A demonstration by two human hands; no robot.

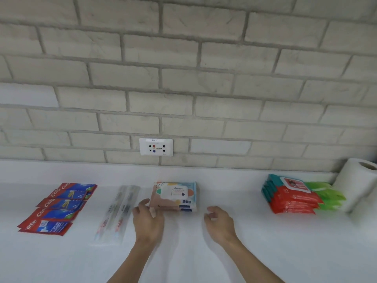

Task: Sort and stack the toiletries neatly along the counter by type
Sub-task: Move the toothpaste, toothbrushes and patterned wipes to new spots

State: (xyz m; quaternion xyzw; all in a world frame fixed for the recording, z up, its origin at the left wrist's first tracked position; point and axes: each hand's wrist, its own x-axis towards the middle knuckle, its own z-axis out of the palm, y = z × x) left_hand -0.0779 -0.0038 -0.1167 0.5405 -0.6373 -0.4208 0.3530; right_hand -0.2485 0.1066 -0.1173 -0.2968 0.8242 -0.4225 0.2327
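Observation:
A stack of pastel wet-wipe packs (175, 196) lies mid-counter near the wall. My left hand (148, 217) touches the stack's left front corner with loosely bent fingers. My right hand (219, 222) hovers just right of the stack, fingers loosely curled, holding nothing. Several red toothpaste sachets (57, 208) lie in an overlapping row at the left. Clear-wrapped toothbrushes (116, 213) lie beside them. At the right sits a stack of red and teal wipe packs (290, 196) with green packs (328, 196) behind it.
A paper towel roll (361, 183) stands at the far right against the brick wall. A wall socket (156, 147) sits just above the white counter (234, 252). Bare counter stretches between the pastel stack and the red packs.

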